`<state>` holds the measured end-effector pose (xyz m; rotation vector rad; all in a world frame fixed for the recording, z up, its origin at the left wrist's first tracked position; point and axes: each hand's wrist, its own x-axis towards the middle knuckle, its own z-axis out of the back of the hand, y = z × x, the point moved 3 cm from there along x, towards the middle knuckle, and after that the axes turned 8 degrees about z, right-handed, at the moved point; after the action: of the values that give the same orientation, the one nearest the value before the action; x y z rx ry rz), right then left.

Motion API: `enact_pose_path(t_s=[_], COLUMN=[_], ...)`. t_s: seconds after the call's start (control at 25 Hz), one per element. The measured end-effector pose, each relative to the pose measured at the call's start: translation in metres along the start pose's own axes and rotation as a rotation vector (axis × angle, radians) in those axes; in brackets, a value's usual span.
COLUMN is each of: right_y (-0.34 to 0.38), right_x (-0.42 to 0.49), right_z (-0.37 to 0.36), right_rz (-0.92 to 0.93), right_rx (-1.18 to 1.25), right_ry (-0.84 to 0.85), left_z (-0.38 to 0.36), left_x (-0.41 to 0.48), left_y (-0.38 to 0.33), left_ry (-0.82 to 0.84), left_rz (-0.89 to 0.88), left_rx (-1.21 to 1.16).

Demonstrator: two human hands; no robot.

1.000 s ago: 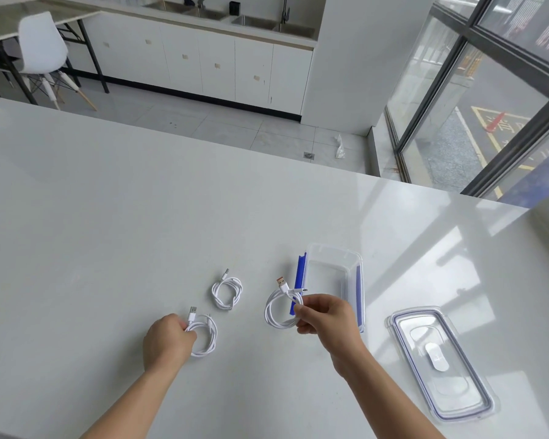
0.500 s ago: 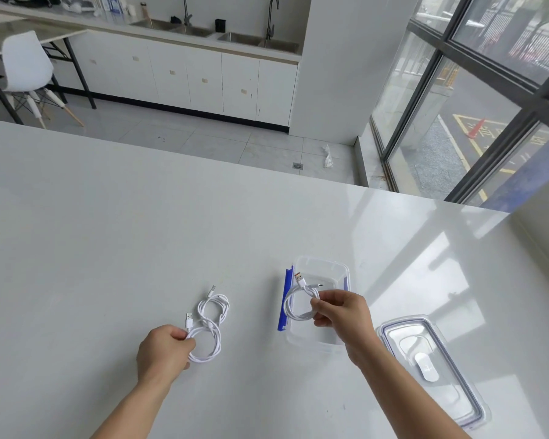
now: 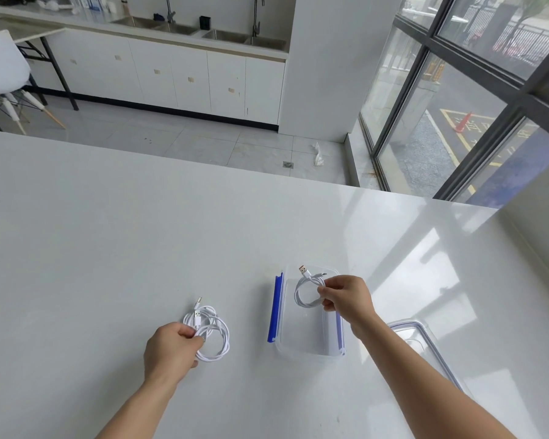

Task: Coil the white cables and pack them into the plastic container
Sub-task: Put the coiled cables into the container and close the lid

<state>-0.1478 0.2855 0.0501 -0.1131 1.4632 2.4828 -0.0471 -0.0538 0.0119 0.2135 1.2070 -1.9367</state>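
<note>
A clear plastic container [image 3: 301, 346] with blue side clips sits open on the white table. My right hand [image 3: 346, 297] pinches a coiled white cable [image 3: 303, 294] with an orange-tipped USB plug, held over the container's far half. My left hand [image 3: 171, 351] grips a second coiled white cable [image 3: 216, 346] on the table to the left of the container. A third coiled cable [image 3: 200, 312] lies right behind it, partly overlapped by it, with a plug pointing away from me.
The container's clear lid [image 3: 425, 346] with a blue seal lies on the table to the right, partly behind my right forearm. The table's far edge drops to a tiled floor. A window wall stands at the right.
My right hand carried its coiled cable rightward from beside the container to above it. My left hand moved its coil up against the third cable.
</note>
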Motion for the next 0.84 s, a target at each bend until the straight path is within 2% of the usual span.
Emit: enact_pose_path(t_s=[0.2, 0.36, 0.84], right_y=[0.002, 0.003, -0.003], right_x=[0.022, 0.028, 0.047], right_z=[-0.005, -0.023, -0.045], right_rz=[0.041, 0.065, 0.157], right_rx=[-0.275, -0.451, -0.773], right_ry=[0.033, 0.135, 0.155], left_z=[-0.008, -0.010, -0.016], left_x=[0.001, 0.002, -0.002], left_y=[-0.006, -0.011, -0.008], left_ry=[0.023, 0.028, 0.054], left_rz=[0.000, -0.004, -0.020], left_rx=[-0.013, -0.029, -0.038])
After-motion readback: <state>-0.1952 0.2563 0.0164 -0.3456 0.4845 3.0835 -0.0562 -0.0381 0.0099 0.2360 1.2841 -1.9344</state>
